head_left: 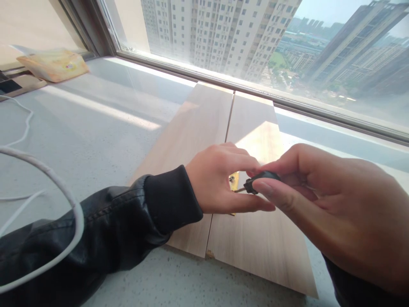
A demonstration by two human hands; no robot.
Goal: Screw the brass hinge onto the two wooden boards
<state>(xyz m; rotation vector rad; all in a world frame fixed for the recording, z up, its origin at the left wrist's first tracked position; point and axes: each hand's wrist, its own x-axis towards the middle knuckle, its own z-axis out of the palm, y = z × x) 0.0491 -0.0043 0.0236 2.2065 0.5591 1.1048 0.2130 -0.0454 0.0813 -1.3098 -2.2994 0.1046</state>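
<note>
Two pale wooden boards [262, 251] lie side by side with a narrow gap between them. A brass-coloured metal piece [234, 181], partly hidden by my fingers, sits on the boards near the gap. My right hand [332, 200] pinches the dark handle of a small screwdriver [263, 179], whose shaft points left to the brass piece. Around that piece my left hand [226, 179] rests on the boards, thumb and forefinger spread apart on either side of the screwdriver. Whether its fingertips press on the brass piece is hidden.
The boards lie on a speckled white sill [121, 128] below a window frame [204, 79]. A yellowish plastic bag [54, 64] is at the back left. White cables [47, 170] loop across the left side, over my left sleeve.
</note>
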